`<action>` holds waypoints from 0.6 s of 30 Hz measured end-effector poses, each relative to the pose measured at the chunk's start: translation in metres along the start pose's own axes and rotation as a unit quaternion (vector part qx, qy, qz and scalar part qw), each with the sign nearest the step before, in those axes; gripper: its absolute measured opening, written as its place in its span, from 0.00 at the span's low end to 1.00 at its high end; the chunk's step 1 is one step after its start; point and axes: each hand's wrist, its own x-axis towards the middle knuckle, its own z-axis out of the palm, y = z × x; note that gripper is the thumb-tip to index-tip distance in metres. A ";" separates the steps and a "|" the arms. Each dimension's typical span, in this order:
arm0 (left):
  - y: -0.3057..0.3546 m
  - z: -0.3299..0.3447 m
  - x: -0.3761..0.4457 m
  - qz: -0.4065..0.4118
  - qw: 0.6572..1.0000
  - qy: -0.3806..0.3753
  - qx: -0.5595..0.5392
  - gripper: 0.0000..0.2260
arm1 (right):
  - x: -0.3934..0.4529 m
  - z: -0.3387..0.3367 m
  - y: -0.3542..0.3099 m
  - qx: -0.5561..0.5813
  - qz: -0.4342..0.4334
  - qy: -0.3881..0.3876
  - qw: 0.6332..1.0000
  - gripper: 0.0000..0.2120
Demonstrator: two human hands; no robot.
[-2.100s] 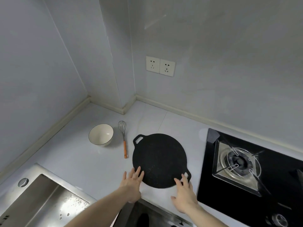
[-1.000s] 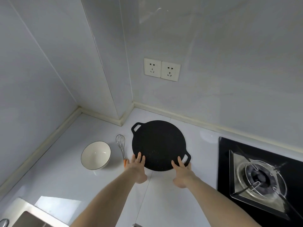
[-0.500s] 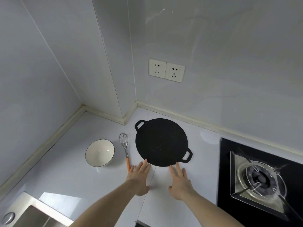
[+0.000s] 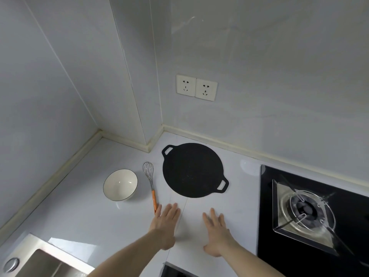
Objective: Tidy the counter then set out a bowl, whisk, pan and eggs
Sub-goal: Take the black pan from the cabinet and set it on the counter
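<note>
Pan (image 4: 192, 169): flat on the white tabletop (image 4: 79, 212), near the back wall.
Whisk (image 4: 150, 181): just left of the pan, orange handle toward the person.
Bowl (image 4: 120, 184): left of the whisk, upright.
Left hand (image 4: 165, 224): in front of the pan, apart from it; fingers straight, holding nothing.
Right hand (image 4: 216, 231): in front of the pan, fingers spread, holding nothing.
Gas hob (image 4: 311, 214): right of the pan.
</note>
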 end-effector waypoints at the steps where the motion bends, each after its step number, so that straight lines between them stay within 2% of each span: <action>1: 0.000 0.000 -0.004 0.008 1.000 -0.007 0.014 0.43 | -0.002 0.002 -0.001 0.000 0.001 -0.004 1.000 0.50; 8: 0.010 0.012 -0.037 0.041 0.998 -0.032 0.046 0.48 | -0.031 0.014 -0.006 -0.003 -0.001 -0.035 0.999 0.49; 13: 0.004 0.012 -0.044 0.057 0.998 -0.027 0.015 0.51 | -0.022 -0.011 -0.009 0.026 -0.007 0.005 1.000 0.43; 18: 0.005 0.020 -0.043 0.049 0.999 -0.009 -0.014 0.49 | 0.011 -0.047 -0.023 0.018 -0.009 0.014 1.000 0.41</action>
